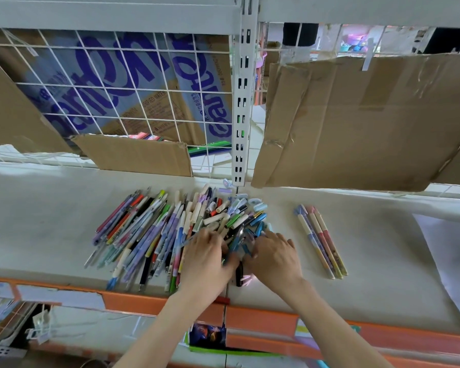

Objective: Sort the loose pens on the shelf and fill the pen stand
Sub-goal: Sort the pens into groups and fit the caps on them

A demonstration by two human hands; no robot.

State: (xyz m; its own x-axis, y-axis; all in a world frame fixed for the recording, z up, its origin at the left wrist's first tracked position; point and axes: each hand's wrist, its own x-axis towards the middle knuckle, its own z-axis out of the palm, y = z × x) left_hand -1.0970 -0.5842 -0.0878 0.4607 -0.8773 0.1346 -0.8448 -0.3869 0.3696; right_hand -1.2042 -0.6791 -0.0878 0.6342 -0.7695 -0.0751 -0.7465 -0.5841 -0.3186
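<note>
Off-white shelf (51, 221), orange strip along its near edge. Large heap of loose pens (154, 229) spread across the middle: long barrels fanned out on the left side, short caps and stubby pieces jumbled toward the far right of the heap.

Both hands are down in the near right part of the heap, close together, nearly touching. Left hand (210, 257) lies palm-down with fingers curled over several pens. Right hand (272, 254) is likewise palm-down, fingers bent into the tangle. Blue pens and a dark barrel show in the gap between them, but whether either hand actually grips one or is only raking through, I cannot tell.

Well apart to the right lies a small set of matching pastel pens (320, 240), four or so, side by side and parallel. Looks like a sorted group already put aside.

No pen stand visible anywhere in view. Cardboard sheets (356, 120) hang on the wire grid at the back.

Judgement: the sorting step is in hand, early on; most pens remain unsorted, filling has not begun.

Next move likely calls for singling out one kind from the tangle, lifting it clear without dragging neighbours off the near edge, and laying it with its like. The stand must then be found.
</note>
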